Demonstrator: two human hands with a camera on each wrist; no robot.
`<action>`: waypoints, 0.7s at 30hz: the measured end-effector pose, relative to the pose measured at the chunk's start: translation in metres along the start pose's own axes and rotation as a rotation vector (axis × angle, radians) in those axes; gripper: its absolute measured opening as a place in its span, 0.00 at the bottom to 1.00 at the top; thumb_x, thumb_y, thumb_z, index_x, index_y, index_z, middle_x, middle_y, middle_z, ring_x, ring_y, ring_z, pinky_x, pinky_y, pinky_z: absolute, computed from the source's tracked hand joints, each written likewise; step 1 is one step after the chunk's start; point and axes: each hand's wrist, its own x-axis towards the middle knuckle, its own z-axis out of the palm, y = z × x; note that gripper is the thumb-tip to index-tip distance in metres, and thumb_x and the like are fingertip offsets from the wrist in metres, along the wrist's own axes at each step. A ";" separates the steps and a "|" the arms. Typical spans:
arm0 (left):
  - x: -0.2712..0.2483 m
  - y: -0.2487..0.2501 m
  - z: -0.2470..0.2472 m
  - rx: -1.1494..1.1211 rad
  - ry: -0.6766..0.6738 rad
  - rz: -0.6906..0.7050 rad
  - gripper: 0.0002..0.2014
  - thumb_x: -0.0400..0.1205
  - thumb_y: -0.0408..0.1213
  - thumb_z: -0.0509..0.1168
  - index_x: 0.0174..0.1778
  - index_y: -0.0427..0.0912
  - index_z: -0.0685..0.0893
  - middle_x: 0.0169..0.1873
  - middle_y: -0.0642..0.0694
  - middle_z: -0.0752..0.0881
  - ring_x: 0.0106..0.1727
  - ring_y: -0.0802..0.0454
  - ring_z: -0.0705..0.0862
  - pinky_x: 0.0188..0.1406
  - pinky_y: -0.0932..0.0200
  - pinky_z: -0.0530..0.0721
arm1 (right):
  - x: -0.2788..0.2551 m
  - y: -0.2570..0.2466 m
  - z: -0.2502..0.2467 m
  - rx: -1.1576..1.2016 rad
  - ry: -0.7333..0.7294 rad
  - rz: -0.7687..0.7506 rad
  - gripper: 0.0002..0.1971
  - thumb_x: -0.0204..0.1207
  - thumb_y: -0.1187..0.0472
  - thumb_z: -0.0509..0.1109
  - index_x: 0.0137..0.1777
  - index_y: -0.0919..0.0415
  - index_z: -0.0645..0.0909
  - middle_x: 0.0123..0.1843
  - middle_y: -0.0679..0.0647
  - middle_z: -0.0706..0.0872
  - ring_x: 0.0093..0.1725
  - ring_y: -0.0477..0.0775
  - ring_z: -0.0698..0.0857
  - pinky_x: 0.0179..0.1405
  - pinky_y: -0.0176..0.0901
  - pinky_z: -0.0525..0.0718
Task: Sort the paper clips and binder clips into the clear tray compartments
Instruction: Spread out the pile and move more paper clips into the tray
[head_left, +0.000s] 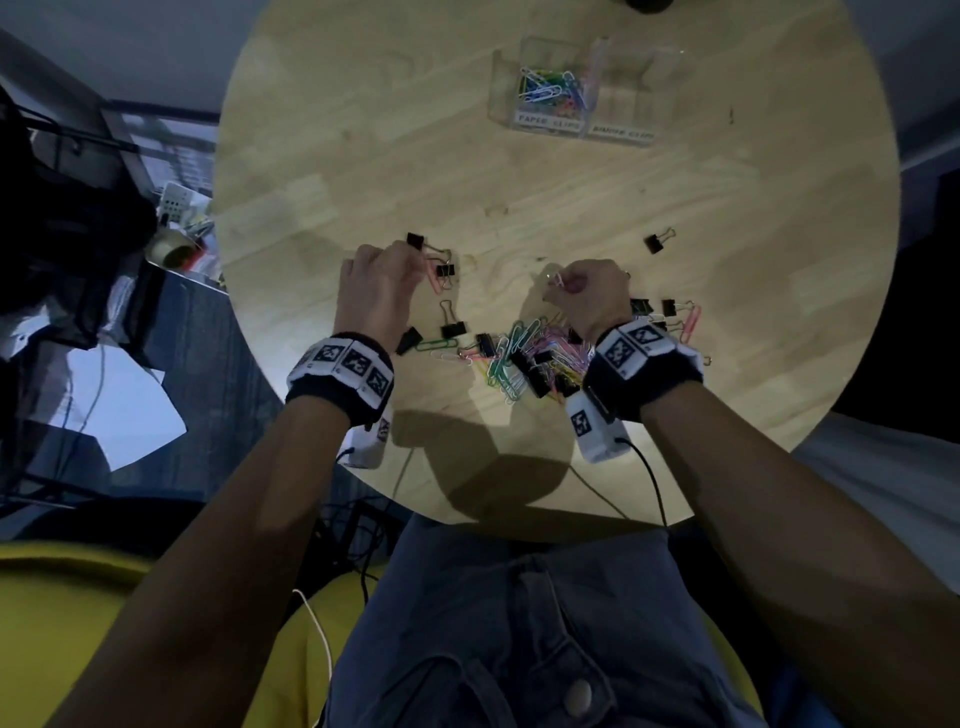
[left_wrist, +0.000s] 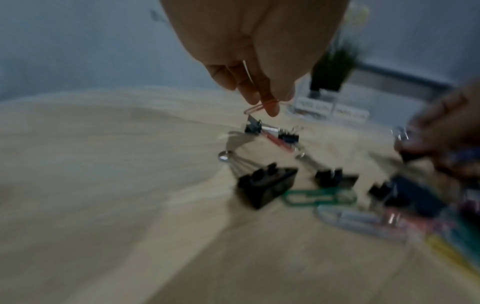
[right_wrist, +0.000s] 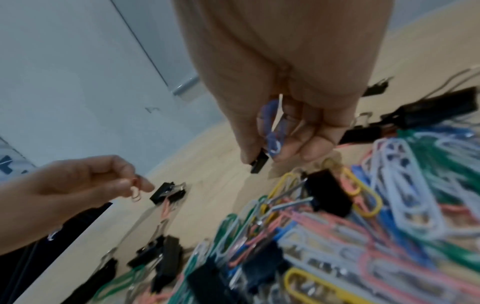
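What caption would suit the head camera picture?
Both hands lift clips from the pile; the tray waits beyond.

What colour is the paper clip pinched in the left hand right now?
Pink: the paper clip hangs from the left hand fingertips, clearest in the left wrist view.

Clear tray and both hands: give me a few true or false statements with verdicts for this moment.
1. The clear plastic tray holds coloured paper clips in its left compartment, labelled for paper clips. True.
2. The tray's right compartment is packed with black binder clips. False: no binder clip shows in it.
3. The left hand pinches a pink paper clip. True.
4. The right hand is flat and holds nothing. False: its fingers pinch a blue paper clip and something small and black.
5. The mixed pile of clips lies inside the tray. False: it lies on the round wooden table, near the person.
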 end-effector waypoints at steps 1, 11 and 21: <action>0.000 -0.001 -0.001 -0.133 0.038 -0.030 0.06 0.83 0.36 0.58 0.46 0.40 0.78 0.42 0.42 0.88 0.50 0.39 0.80 0.51 0.47 0.74 | 0.001 0.001 -0.003 -0.002 0.019 -0.005 0.10 0.74 0.65 0.73 0.53 0.69 0.87 0.51 0.64 0.91 0.45 0.53 0.85 0.55 0.41 0.84; 0.013 0.003 0.000 -0.263 -0.113 -0.458 0.17 0.84 0.52 0.52 0.54 0.41 0.74 0.40 0.46 0.81 0.40 0.46 0.80 0.43 0.53 0.75 | 0.009 -0.010 -0.013 -0.152 0.154 -0.074 0.12 0.75 0.56 0.72 0.47 0.67 0.84 0.48 0.63 0.90 0.49 0.62 0.87 0.54 0.54 0.85; 0.015 0.017 0.018 0.039 -0.181 -0.374 0.16 0.81 0.44 0.63 0.59 0.39 0.72 0.51 0.36 0.86 0.50 0.37 0.84 0.40 0.52 0.75 | -0.002 -0.055 0.036 -0.480 -0.249 -0.551 0.16 0.84 0.61 0.57 0.67 0.51 0.77 0.48 0.57 0.89 0.37 0.56 0.84 0.31 0.39 0.75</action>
